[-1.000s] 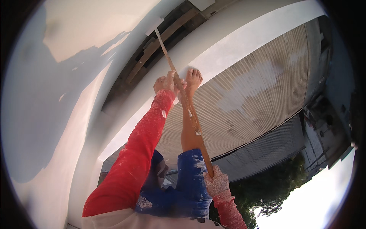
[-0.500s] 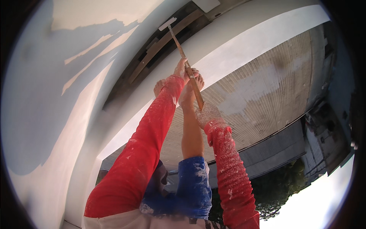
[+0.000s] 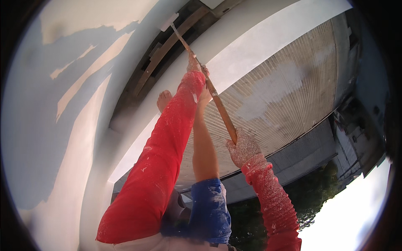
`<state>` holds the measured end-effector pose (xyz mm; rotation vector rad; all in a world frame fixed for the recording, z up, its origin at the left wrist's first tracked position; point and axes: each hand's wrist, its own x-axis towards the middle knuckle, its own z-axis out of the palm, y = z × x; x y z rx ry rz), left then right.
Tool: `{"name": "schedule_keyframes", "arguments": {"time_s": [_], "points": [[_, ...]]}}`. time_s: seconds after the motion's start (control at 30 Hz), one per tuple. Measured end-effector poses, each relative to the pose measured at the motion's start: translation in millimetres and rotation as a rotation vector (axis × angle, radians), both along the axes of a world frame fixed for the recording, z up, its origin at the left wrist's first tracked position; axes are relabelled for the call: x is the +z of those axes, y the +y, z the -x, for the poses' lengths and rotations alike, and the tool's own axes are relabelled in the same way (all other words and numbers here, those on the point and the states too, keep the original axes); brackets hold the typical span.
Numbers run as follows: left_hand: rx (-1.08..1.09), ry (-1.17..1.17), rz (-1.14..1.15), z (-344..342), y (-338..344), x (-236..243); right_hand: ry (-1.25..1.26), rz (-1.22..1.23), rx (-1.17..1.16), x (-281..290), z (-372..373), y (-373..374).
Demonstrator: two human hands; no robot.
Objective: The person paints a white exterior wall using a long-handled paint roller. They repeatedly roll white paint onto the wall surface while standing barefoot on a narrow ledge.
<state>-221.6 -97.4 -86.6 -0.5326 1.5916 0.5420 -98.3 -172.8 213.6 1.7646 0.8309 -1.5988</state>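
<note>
A paint roller has a long wooden pole (image 3: 222, 112) that slants from lower right to upper left. Its white roller head (image 3: 169, 22) is at the far end, touching or close to the pale wall (image 3: 83, 33); which of the two I cannot tell. Partway up the pole, my left hand (image 3: 194, 63) is closed around the wood, the arm stretched far forward. My right hand (image 3: 244, 149), speckled with white paint, grips the near end. Both red sleeves carry white spatters.
My bare foot (image 3: 164, 100) rests on a narrow white ledge (image 3: 251, 39). Beyond and below the ledge lies a corrugated roof (image 3: 289, 79). Dark wooden planks (image 3: 167, 49) fill a gap between wall and ledge. Trees (image 3: 310, 196) show at lower right.
The roller head has shifted left and slightly up along the wall. My right hand has come down and to the right with the pole's end; my left hand has moved slightly up and left.
</note>
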Motion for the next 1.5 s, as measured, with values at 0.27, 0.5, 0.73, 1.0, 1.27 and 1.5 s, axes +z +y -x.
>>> {"name": "schedule_keyframes", "arguments": {"time_s": [0.27, 0.5, 0.73, 1.0, 1.27, 1.5], "points": [[-0.007, -0.222, 0.182, -53.3, -132.5, 135.0, -0.153, -0.016, -0.013, 130.4, -75.2, -153.2], [-0.195, -0.607, 0.306, -91.7, -240.7, 296.8, -0.325, -0.099, 0.199, 282.7, -154.1, -305.9], [-0.184, -0.924, 0.485, -121.7, -280.1, 497.6, -0.607, -0.198, 0.409, 483.6, -207.7, -372.8], [-0.257, -1.065, 0.491, -112.4, -291.6, 589.6, -0.62, 0.253, 0.487, 594.9, -194.5, -370.0], [-0.155, -0.405, 0.209, -93.9, -254.2, 360.1, -0.506, -0.051, 0.317, 352.8, -116.2, -309.1], [-0.091, -0.139, 0.121, -33.3, -147.1, 119.7, -0.244, -0.11, 0.088, 148.1, -19.0, -137.6]]}}
